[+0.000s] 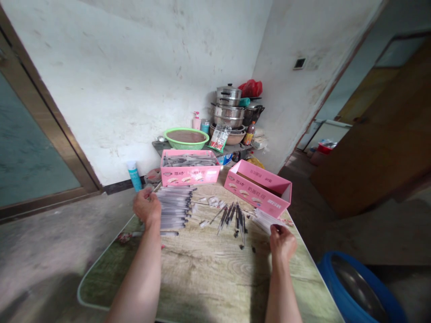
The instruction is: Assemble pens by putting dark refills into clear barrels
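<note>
My left hand (147,207) is closed, fingers curled at the left ends of a row of pens (175,206) with clear barrels and dark tips. What it grips, if anything, is hidden. On the right, my right hand (283,244) is closed in a pinch at the near end of a pile of clear pen barrels (264,220); its fingertips hide what is in them. Between my hands lie several dark ink refills (232,215), small black caps (241,246) and small white pieces (215,202). One pen (169,233) lies apart, nearer to me.
A pink box (190,176) full of pens stands behind the row. Another pink box (256,188) sits angled at right. The wood-patterned table (202,278) holds everything. Behind are a green basin (186,144) and stacked steel pots (229,110). A blue tub (357,287) stands right.
</note>
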A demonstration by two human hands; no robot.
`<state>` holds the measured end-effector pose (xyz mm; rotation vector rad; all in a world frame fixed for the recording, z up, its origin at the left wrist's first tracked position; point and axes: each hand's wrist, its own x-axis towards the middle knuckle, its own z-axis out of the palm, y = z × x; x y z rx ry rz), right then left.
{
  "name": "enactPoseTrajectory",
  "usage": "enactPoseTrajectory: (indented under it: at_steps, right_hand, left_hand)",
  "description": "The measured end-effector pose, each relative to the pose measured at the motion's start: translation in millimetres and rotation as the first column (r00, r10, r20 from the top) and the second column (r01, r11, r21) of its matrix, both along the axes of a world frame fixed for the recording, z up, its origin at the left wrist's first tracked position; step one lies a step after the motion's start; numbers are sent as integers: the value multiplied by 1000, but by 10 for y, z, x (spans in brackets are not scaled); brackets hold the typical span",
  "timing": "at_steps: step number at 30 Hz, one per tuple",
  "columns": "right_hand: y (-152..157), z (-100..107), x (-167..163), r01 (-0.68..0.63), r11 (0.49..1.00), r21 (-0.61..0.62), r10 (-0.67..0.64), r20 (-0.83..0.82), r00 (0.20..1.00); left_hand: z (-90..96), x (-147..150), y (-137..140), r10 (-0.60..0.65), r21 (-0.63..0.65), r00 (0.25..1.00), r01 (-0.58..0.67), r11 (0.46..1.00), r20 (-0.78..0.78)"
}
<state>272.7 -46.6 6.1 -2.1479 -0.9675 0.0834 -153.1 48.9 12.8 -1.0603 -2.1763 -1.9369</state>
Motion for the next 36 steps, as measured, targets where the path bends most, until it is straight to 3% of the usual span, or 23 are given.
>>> enactPoseTrajectory:
  at_steps: [3,5,10,14,16,18,20,22,24,25,28,32,36]
  right_hand:
    - [0,56,-81,3,950,-313,32,105,994]
    - [8,83,-156,-19,909,-417,81,132,988]
    - [10,98,-226,-61,866,-496,165,169,972]
    - [7,86,-223,-81,876,-475,192,191,963]
    - [13,77,-244,-106,933,-345,174,172,970]
    - [26,64,-292,-169,983,-72,173,54,984]
    - [44,47,-363,-187,948,258,234,-166,958]
    - [66,30,-437,-95,871,482,320,-409,855]
    - [87,17,-491,36,829,558,369,-594,714]
    - [96,12,-506,90,821,564,378,-654,655]
    - [114,5,-511,170,812,559,398,-742,540]
    - [112,18,-510,126,823,554,447,-768,458]
    - [97,50,-557,73,826,559,479,-764,433]
  left_hand:
    - [61,55,-21,0,80,999,4,997,-41]
    - [105,134,-40,-13,124,997,22,992,-72]
    - [239,507,-139,-170,158,970,198,967,-176]
    - [307,853,-238,-449,112,875,472,874,-180]
    - [304,1004,-282,-602,58,780,618,784,-169]
    - [276,1146,-326,-742,-8,649,752,659,-167]
    - [229,1285,-369,-855,-89,487,857,507,-180]
    - [172,1418,-408,-926,-181,323,916,358,-198]
    - [114,1531,-435,-954,-260,212,929,263,-211]
    - [89,1576,-442,-959,-294,184,925,243,-214]
    - [33,1644,-438,-956,-386,201,882,271,-211]
    - [19,1619,-423,-918,-522,332,755,396,-216]
    - [54,1569,-434,-847,-611,451,597,521,-281]
